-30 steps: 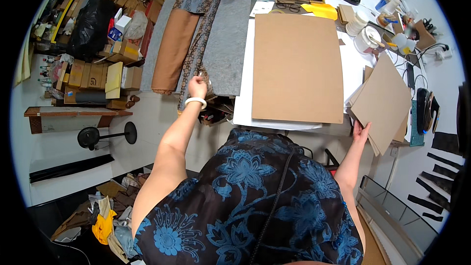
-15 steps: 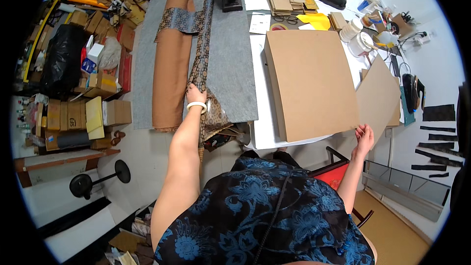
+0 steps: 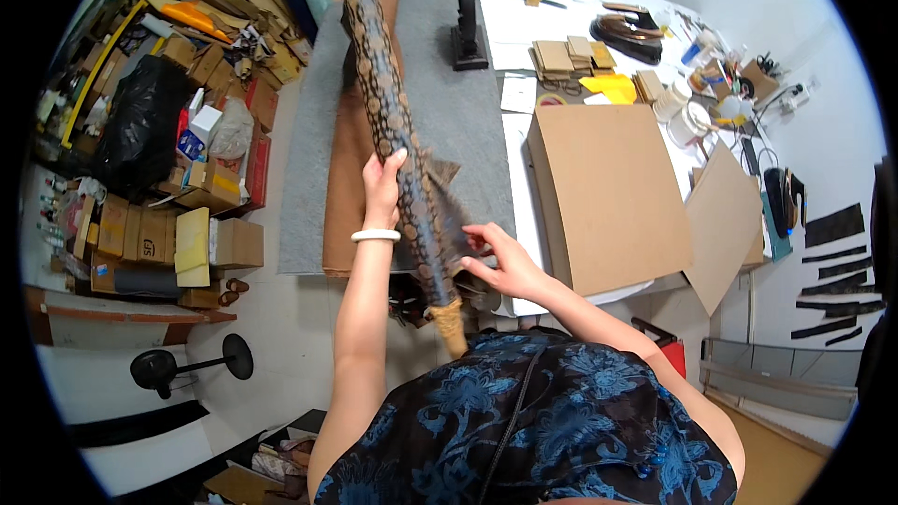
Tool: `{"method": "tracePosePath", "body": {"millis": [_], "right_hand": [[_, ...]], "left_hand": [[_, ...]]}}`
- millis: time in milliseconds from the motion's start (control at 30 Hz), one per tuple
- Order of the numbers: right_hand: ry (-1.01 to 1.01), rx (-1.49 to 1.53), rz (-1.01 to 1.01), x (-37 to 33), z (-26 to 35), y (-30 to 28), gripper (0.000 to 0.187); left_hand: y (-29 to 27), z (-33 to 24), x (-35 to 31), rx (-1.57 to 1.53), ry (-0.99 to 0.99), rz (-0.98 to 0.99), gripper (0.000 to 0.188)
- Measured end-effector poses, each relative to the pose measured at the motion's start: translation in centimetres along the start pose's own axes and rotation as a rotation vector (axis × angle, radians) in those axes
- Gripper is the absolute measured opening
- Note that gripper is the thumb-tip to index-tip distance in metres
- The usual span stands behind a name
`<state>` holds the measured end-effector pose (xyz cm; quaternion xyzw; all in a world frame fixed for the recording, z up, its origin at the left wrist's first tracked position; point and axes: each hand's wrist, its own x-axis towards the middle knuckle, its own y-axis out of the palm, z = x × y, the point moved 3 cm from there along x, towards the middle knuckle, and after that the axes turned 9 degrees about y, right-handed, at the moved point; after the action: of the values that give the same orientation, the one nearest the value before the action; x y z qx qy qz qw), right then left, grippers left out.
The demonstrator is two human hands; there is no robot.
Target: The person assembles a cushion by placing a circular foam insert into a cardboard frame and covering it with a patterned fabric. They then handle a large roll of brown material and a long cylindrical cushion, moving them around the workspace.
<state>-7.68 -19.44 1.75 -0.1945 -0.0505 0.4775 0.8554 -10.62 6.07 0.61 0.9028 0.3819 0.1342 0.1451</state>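
A long roll of snake-patterned brown material (image 3: 388,122) runs from the top of the picture down to a bare cardboard core end near my body. My left hand (image 3: 382,189), with a white bangle on the wrist, grips the roll about two thirds of the way down. My right hand (image 3: 500,260) has its fingers spread on the loose flap of the same patterned material to the right of the roll. The roll lies over a grey felt sheet (image 3: 458,122) and a tan roll (image 3: 346,196) on the table.
A large brown cardboard sheet (image 3: 608,196) lies on the white table, with a second cardboard piece (image 3: 725,224) hanging off its right edge. A black stand (image 3: 466,14), small cardboard stacks and white cups sit further back. Boxes and a black bag (image 3: 140,122) crowd the floor at left.
My left hand has lifted the patterned roll, which now stands out toward me. My right hand let go of the cardboard piece at the right and moved over to the patterned flap.
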Motion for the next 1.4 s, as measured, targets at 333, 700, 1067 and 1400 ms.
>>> {"method": "tracePosePath", "body": {"millis": [333,700,1067,1400], "right_hand": [[-0.124,-0.132,-0.367,-1.9,4.1,-6.9,0.064],[-0.045,-0.269,0.027,-7.4,6.4,-11.1,0.071],[-0.367,-0.934,-0.483,-10.1,7.4,-18.6,0.07],[-0.795,-1.267,-0.85,-6.1,21.5,-29.5,0.046]], "left_hand": [[8.7,-8.3,-2.1,-0.121,0.331,0.051,0.052],[10.5,-10.3,-8.0,-0.34,0.248,-0.071,0.04],[5.8,-18.4,-11.3,1.323,1.111,0.1,0.068],[8.1,-36.2,2.7,1.735,1.147,0.672,0.058]]}}
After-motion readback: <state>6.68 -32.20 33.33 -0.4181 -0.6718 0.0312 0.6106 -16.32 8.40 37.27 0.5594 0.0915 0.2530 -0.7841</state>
